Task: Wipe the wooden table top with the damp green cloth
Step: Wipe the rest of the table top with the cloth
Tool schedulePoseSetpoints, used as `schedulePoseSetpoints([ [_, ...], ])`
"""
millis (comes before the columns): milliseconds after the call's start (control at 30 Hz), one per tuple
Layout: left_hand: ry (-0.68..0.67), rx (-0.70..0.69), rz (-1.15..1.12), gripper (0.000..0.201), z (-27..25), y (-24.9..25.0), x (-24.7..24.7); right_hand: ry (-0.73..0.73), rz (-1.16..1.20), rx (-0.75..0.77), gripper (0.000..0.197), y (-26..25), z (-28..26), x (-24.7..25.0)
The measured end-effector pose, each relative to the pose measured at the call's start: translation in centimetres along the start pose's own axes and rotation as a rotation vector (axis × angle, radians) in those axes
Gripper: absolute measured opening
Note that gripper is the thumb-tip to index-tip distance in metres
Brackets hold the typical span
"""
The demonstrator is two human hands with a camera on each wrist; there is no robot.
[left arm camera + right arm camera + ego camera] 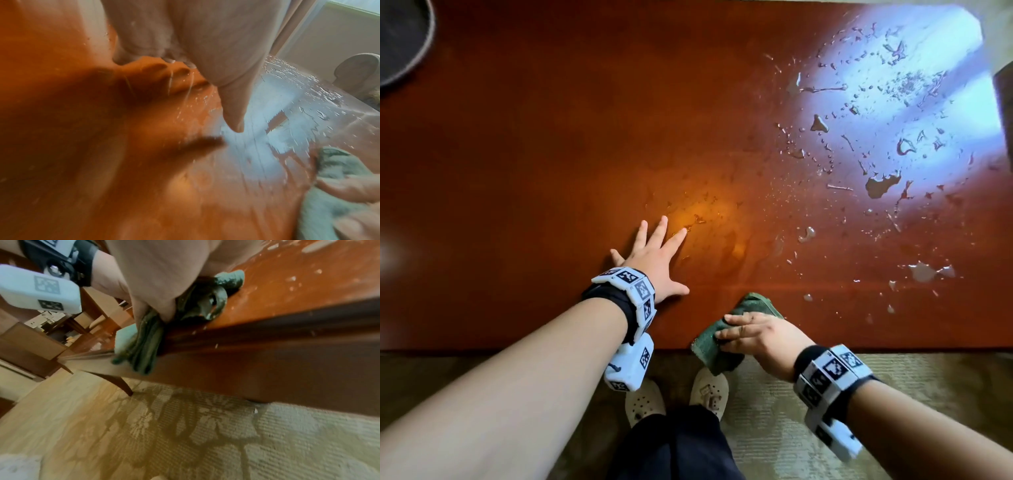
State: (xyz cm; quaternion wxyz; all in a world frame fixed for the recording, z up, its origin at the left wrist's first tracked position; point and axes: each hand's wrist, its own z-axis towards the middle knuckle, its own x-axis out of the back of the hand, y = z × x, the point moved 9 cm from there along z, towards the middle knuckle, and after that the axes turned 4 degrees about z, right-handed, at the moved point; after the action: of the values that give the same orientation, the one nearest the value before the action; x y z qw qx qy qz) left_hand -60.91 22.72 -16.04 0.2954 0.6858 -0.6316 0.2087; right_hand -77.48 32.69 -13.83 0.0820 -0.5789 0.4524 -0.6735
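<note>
The cloth point(726, 337) lies bunched at the tabletop's point(534, 164) near edge, partly hanging over it. The right hand point(763, 339) grips it, fingers curled around the cloth. The left hand point(654, 260) rests flat on the tabletop, fingers spread wide. Droplets point(880, 185) cover the right side.

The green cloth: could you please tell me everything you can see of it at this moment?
The green cloth is dark green, thick and napped like towelling, bunched into folds and wet-looking. It lies at the near edge of the wooden table top, partly on the surface and partly hanging over the edge towards the floor. The right hand rests on top of it, fingers laid across its folds. The water drops lie beyond it, apart from it.
</note>
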Motion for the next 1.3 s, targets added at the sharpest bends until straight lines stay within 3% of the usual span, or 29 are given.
schedulePoseSetpoints([
  [100, 0.037, 0.036, -0.063, 0.093, 1.4, 0.1, 1.8, 0.028, 0.033, -0.016, 0.027, 2.6, 2.8, 2.3],
  [233, 0.095, 0.105, -0.115, 0.075, 3.4, -0.9, 4.2, 0.098, -0.010, -0.214, 0.053, 7.1, 7.1, 6.8],
  [467, 0.049, 0.110, -0.078, 0.098, 6.3, -2.4, 7.4, -0.006, -0.096, -0.511, 0.066, 13.6, 13.7, 13.5],
  [800, 0.063, 0.049, -0.087, 0.107, 14.6, -0.7, 15.2, 0.048, -0.122, -0.531, 0.061, 20.0, 21.1, 20.5],
  [1000, 0.092, 0.049, -0.120, 0.112, 18.5, 0.0, 19.7, -0.018, -0.149, -0.552, 0.061, 23.4, 24.2, 24.2],
  [1300, 0.139, 0.095, -0.176, 0.122, 23.1, 2.8, 24.1, -0.008, -0.214, -0.624, 0.065, 28.6, 28.3, 29.1],
])
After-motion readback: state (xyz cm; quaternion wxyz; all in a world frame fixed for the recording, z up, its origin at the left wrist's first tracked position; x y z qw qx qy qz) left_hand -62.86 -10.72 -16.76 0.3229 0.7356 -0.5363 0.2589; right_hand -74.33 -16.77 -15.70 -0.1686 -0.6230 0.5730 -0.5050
